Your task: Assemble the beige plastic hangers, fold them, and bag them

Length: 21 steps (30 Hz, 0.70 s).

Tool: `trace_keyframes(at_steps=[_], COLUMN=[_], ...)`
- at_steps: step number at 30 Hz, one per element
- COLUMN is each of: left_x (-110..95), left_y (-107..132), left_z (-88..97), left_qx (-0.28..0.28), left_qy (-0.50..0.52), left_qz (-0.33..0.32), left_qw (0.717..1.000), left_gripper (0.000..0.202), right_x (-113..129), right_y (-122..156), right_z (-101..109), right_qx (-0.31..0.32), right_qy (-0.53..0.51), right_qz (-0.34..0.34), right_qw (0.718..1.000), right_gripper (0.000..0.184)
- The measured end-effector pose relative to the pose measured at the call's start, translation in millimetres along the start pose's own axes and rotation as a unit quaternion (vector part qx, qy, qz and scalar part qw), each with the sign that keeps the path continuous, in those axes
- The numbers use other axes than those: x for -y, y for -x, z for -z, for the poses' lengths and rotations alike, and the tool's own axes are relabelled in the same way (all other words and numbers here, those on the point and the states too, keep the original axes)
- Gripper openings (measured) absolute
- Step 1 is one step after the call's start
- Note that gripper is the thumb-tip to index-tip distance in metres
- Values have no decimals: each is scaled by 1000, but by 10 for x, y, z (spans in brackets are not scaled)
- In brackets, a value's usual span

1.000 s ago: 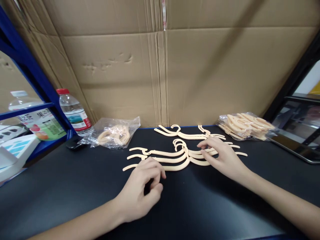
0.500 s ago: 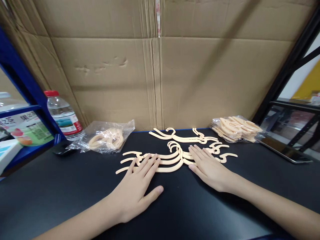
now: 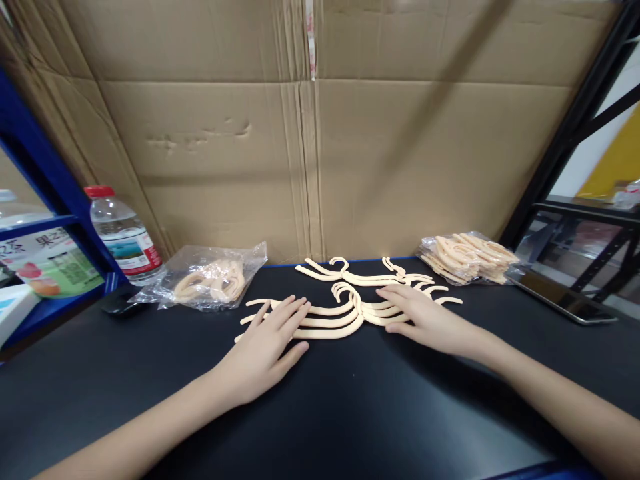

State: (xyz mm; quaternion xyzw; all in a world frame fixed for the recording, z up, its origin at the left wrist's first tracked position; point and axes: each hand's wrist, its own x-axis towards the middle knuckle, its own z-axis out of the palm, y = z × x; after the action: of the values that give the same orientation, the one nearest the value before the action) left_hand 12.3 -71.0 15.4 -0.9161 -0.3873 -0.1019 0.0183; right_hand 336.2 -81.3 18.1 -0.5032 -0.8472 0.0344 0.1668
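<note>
Several cream plastic hangers (image 3: 345, 315) lie overlapped on the black tabletop (image 3: 350, 413), hooks bunched in the middle. My left hand (image 3: 265, 350) rests flat on their left arms, fingers stretched out. On the right arms of the same bunch lies my right hand (image 3: 425, 320), fingers extended. A second small group of hangers (image 3: 360, 275) lies just behind, near the cardboard wall.
A clear bag of hangers (image 3: 210, 283) sits at the left, another packed bag (image 3: 467, 257) at the right. A water bottle (image 3: 123, 233) stands by the blue shelf frame (image 3: 55, 187). A tablet (image 3: 565, 300) lies at far right. A cardboard wall (image 3: 320, 147) closes the back.
My left hand went from curled to flat on the hangers. Both hands pushed the bunch slightly away and closer together. The camera shifted a little.
</note>
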Motion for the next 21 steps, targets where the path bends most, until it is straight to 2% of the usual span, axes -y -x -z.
trace_keyframes(at_steps=[4, 7, 10, 17, 21], left_x=[163, 224, 243, 268, 139], left_y=[-55, -83, -95, -96, -53], left_z=[22, 28, 27, 16, 17], left_qx=[-27, -22, -26, -48, -69], left_qy=[10, 24, 27, 18, 15], left_qz=[-10, -16, -17, -16, -22], left_qw=[1000, 999, 999, 999, 997], left_gripper=[47, 41, 38, 34, 36], right_x=[-225, -300, -313, -332, -358], right_y=[-15, -33, -50, -68, -50], right_z=[219, 285, 283, 242, 249], right_qx=[33, 65, 70, 58, 53], right_qy=[-29, -58, -73, -70, -60], right_qz=[21, 15, 18, 28, 40], right_qw=[999, 996, 995, 995, 996], right_gripper=[52, 44, 38, 39, 36])
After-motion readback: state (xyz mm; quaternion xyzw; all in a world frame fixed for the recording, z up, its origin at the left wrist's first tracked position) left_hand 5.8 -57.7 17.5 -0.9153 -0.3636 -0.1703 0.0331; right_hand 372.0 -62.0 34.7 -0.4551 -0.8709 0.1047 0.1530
